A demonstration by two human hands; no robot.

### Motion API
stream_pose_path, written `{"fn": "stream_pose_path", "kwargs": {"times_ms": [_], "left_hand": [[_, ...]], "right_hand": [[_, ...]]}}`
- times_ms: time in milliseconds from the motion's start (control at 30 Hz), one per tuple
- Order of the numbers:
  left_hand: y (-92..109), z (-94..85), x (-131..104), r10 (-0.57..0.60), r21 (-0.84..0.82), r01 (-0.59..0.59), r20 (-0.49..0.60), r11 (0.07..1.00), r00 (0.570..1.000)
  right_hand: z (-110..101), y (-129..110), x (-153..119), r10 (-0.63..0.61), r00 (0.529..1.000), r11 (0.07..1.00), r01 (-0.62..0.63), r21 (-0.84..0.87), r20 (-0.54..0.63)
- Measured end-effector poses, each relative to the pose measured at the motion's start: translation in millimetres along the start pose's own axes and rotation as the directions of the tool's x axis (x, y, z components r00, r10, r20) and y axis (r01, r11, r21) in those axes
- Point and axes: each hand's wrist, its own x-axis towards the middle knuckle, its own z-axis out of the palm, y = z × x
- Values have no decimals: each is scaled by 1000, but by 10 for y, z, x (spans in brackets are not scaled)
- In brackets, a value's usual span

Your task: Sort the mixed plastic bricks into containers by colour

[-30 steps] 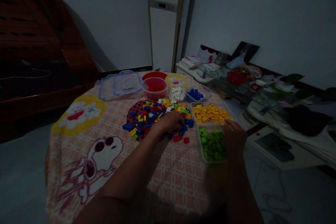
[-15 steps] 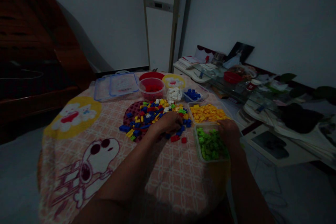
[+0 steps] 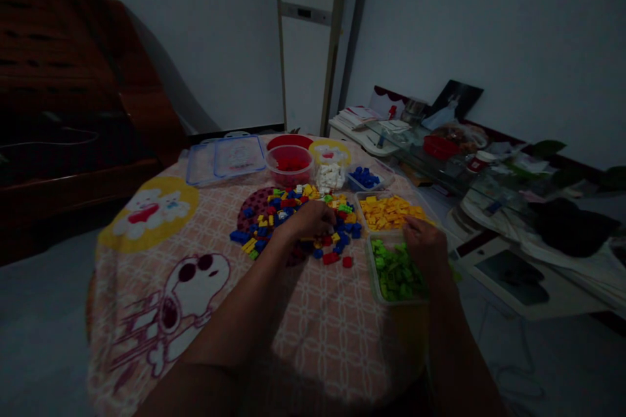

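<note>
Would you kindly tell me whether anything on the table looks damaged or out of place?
Nothing looks visibly damaged. Mildly odd: one red brick lies alone on the cloth, just off the near edge of the mixed pile.

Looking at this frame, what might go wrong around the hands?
The right hand is near the border between the yellow bricks and green bricks; anything dropped there could mix colours. The left hand is at the mixed brick pile, so it might scatter loose pieces.
</note>
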Motion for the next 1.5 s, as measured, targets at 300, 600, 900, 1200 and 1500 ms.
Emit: {"fn": "stream_pose_path", "kwargs": {"times_ms": [300, 600, 900, 1200, 1500], "left_hand": [[181, 119, -6, 15, 170, -27, 74, 985, 997], [278, 171, 15, 24, 375, -37, 41, 926, 999], [327, 507, 276, -3, -352, -97, -274, 931, 962], [20, 269, 254, -95, -548, -193, -453, 814, 886], [-253, -232, -47, -99, -175, 24, -435, 984, 895]], "right_hand": [[127, -52, -263, 1, 1000, 995, -2, 104, 18], [124, -83, -274, 68, 998, 973, -62, 223, -19], [139, -134, -286, 71, 997, 981, -68, 179, -9], [146, -106, -298, 26, 1000, 991, -24, 129, -13], [195, -137, -305, -118, 990, 992, 121, -26, 79]]}}
